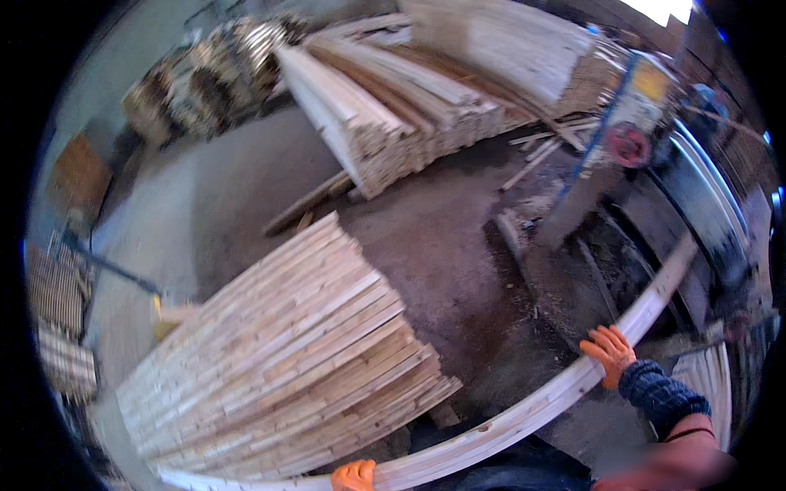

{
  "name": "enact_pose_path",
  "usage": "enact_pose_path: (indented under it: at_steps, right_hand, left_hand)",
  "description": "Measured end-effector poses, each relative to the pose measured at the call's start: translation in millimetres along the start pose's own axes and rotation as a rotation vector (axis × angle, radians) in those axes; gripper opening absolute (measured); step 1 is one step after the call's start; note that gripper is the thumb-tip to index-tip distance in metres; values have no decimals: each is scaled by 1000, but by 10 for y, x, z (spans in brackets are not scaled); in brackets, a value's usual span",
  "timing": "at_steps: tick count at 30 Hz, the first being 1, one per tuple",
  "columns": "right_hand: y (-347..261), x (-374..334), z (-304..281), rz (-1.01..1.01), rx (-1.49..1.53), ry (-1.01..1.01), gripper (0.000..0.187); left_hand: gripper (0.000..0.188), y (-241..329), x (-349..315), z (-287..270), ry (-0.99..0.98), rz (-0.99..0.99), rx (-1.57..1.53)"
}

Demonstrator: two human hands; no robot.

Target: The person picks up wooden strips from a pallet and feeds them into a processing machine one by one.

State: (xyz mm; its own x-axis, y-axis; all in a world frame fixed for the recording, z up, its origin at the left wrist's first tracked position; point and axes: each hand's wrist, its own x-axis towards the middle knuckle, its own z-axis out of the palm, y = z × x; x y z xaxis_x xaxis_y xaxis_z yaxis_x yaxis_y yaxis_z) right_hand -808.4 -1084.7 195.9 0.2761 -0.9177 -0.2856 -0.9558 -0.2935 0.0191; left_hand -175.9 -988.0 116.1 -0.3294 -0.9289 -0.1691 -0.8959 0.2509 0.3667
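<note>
A long pale wooden board point(499, 434) runs across my front, from the lower left up to the machine at the right; the lens makes it look curved. Near the bottom edge my left hand point(354, 475), in an orange glove, is closed over the board, its lower part cut off by the picture. Farther along to the right, my right hand point(610, 355), also orange-gloved below a dark knitted cuff, grips the same board with its fingers over the far edge. The board's left end passes beside a broad stack of similar boards point(278, 352).
A machine point(708, 221) with a red handwheel point(629, 146) stands at the right, the board's far end beside it. Beyond the floor lies a large lumber pile point(393, 147). Loose sticks point(532, 159) lie near the machine. Bundled wood point(209, 82) stands at the back left.
</note>
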Motion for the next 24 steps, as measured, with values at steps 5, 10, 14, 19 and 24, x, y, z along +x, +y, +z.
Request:
enact_pose_path:
  at_steps: [5,10,14,19,24]
  right_hand:
    - [280,-236,-57,113,125,392,96]
    - [152,-384,34,-98,295,440,105]
    - [-182,-405,142,-178,205,418,104]
    - [-27,-331,-18,-215,177,224,100]
    - [510,-354,55,-218,197,293,93]
  left_hand:
    - [61,1424,338,-320,68,13,129]
    - [83,2627,868,-65,7,74,74]
    - [96,2883,955,158,-9,82,107]
    - [106,2910,695,-59,33,61,22]
    - [105,2076,-158,-258,15,-71,208]
